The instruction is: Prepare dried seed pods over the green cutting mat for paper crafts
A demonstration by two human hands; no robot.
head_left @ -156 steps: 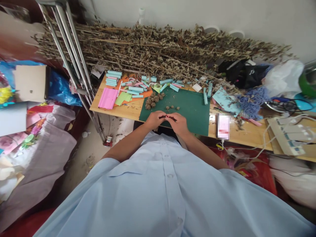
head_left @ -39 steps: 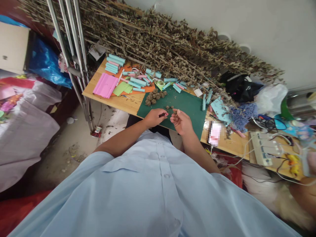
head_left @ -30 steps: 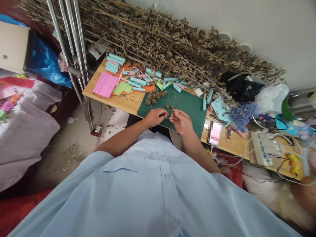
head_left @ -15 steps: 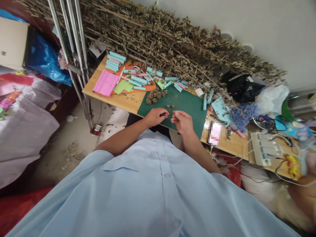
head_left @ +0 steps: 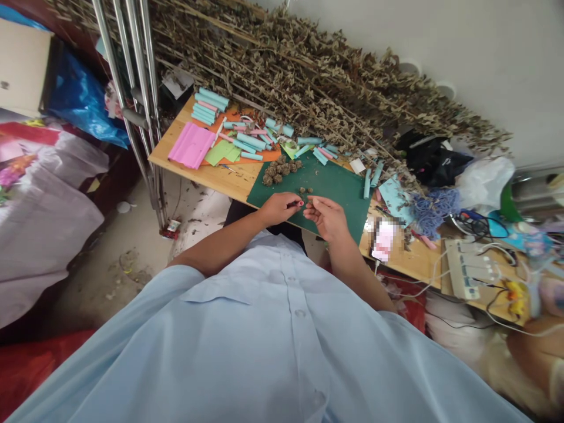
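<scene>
My left hand (head_left: 281, 208) is closed in a pinch over the near edge of the green mat (head_left: 341, 185). A small red or pink bit shows at its fingertips, too small to name. Close beside it, my right hand (head_left: 326, 216) has thumb and fingers pinched together; what they hold, if anything, cannot be made out. Just beyond the fingers lie a few small brown dried clumps (head_left: 305, 190). Farther back on the mat is a heap of larger round brown dried clumps (head_left: 279, 170).
Rolled blue paper tubes (head_left: 251, 141) and a pink folded sheet (head_left: 190, 145) lie at the table's left. Dried leafy stalks (head_left: 308, 76) stretch along the back. On the right are a phone (head_left: 382, 241), blue yarn (head_left: 434, 211) and a power strip (head_left: 462, 267). Metal crutches (head_left: 141, 94) stand left.
My right hand has come slightly nearer to my left, with its fingers still pinched. The view has shifted a little; the things on the table look unmoved.
</scene>
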